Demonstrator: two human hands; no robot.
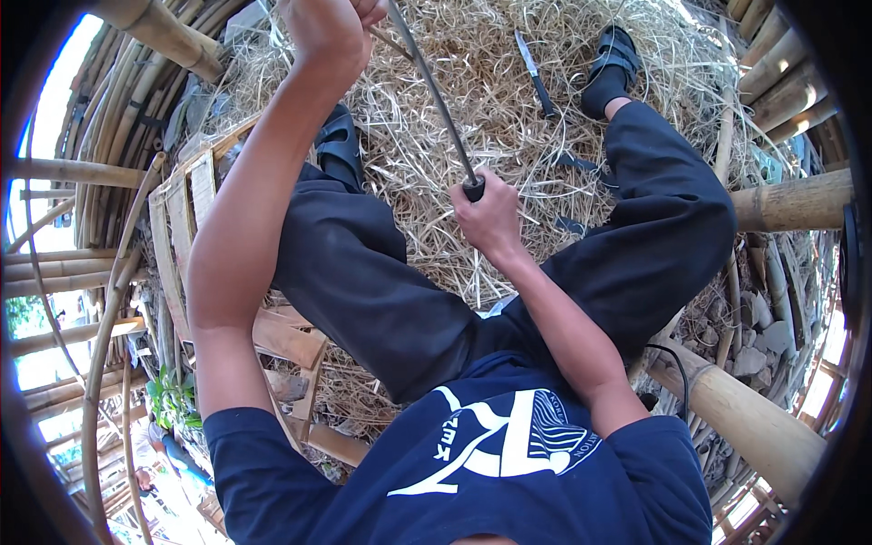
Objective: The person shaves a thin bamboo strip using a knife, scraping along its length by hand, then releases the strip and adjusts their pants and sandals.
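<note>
The right hand (491, 216) wraps its fingers fully round the black handle (473, 189) of a long metal rod (440, 98), slanting over shavings (413, 218) between spread legs (363, 272) to the upper edge, where the left hand (350, 14) is cut off, its grip unclear.

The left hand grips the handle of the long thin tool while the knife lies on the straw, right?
Wrong hand: the head view shows the right hand gripping the handle of the long thin tool. The knife does lie on the straw.
</note>
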